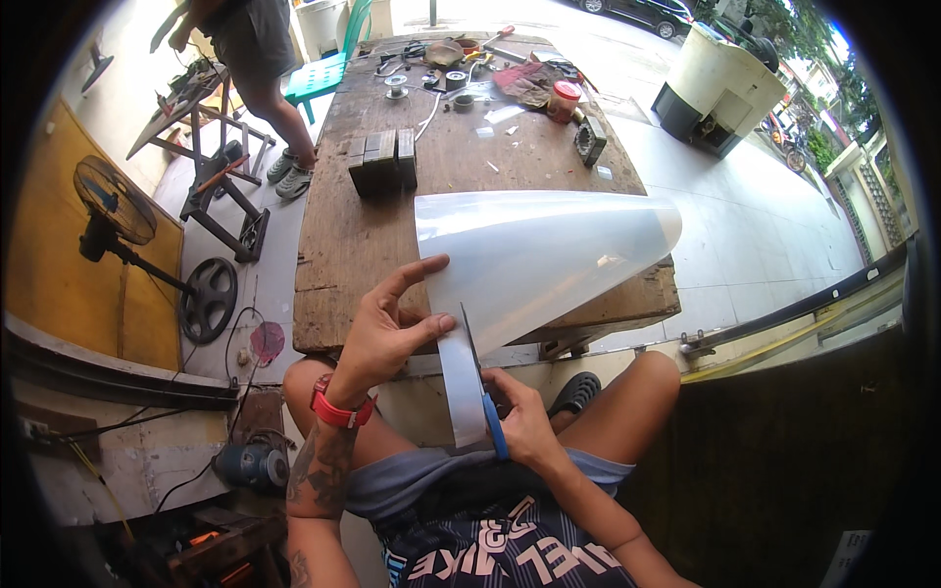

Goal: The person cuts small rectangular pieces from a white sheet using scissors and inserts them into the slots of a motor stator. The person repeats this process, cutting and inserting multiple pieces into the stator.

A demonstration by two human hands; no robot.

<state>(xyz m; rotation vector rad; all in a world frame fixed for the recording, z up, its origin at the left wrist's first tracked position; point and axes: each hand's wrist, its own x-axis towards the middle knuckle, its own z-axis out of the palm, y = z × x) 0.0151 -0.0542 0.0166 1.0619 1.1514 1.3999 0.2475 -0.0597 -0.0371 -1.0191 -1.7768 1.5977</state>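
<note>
A large translucent plastic sheet point(549, 235), curled over on itself at the right, rests on the near part of the wooden table and hangs past its front edge. My left hand point(387, 328), with a red watch at the wrist, pinches the sheet's left edge between thumb and fingers. My right hand point(524, 416) is closed round the blue handle of a pair of scissors point(493, 421). Their dark blades point away from me and lie in the sheet. Left of the blades a narrow strip point(461, 392) of the sheet hangs down over my lap.
On the wooden table point(323, 265) stand dark metal blocks point(382, 162), a red-lidded jar point(564, 101), a spool point(396, 86) and several tools and scraps. At the left are a standing fan point(116, 201) and a person point(260, 73) by a small workbench point(181, 113).
</note>
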